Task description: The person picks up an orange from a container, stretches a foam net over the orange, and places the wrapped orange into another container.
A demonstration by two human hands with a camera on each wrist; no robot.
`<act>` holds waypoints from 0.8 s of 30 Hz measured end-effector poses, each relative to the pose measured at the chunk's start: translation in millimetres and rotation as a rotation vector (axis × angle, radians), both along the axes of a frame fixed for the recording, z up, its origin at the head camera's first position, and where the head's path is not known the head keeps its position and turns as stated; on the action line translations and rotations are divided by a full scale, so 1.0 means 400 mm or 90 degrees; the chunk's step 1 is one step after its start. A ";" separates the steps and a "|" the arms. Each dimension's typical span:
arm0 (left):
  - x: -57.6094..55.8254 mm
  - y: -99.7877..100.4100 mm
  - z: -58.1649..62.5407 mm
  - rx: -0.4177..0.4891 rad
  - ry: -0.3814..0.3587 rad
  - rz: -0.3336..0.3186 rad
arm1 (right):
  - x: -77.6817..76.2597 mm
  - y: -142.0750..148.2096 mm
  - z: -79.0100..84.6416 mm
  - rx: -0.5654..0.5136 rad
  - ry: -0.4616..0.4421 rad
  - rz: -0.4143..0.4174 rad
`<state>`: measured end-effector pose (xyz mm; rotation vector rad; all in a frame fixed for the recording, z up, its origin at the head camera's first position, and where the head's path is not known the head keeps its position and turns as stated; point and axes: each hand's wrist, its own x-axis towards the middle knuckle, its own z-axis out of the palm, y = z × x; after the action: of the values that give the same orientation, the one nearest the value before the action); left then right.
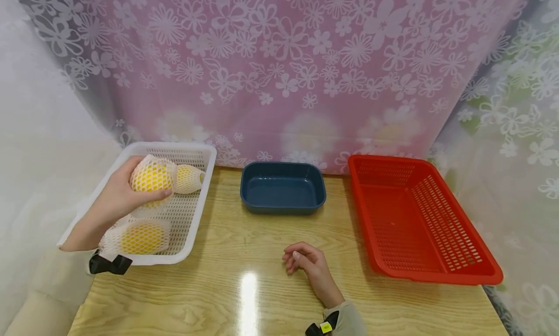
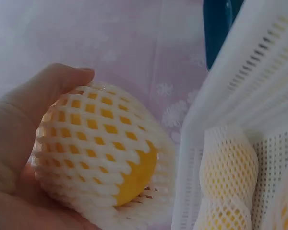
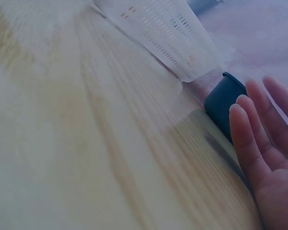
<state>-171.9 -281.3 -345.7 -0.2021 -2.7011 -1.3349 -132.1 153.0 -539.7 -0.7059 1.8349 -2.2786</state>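
Note:
My left hand (image 1: 114,191) grips a yellow fruit (image 1: 152,177) in a white foam net, over the left part of a white plastic basket (image 1: 207,180). In the left wrist view, thumb and fingers wrap around this netted fruit (image 2: 93,139), and bare yellow skin shows at the net's open end. Another netted fruit (image 1: 141,238) lies in the basket's near part, and one more (image 1: 189,176) toward its far right corner. More white netting shows just below the held fruit; what it covers is hidden. My right hand (image 1: 312,268) is by the wooden table, fingers loosely bent around nothing.
A dark blue rectangular box (image 1: 283,210) stands at the table's back middle, with nothing visible inside. To the right sits a red perforated basket (image 1: 388,224), its bottom bare. Wooden tabletop (image 1: 227,239) lies between the baskets. A pink flowered curtain (image 1: 279,74) hangs behind.

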 end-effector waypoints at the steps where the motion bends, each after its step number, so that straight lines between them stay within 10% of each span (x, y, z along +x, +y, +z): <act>1: -0.009 -0.008 -0.002 -0.030 0.001 -0.004 | 0.000 0.001 0.001 0.001 0.000 0.000; 16: -0.108 -0.023 -0.064 -0.325 -0.035 -0.162 | -0.005 0.011 0.005 0.002 -0.003 0.010; 24: -0.113 -0.015 -0.089 -0.484 -0.094 -0.149 | -0.008 0.010 0.006 0.004 -0.005 0.019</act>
<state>-217.3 -287.4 -381.4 -0.5118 -3.2554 -0.2881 -135.5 157.1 -537.4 -0.7185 1.8139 -2.2535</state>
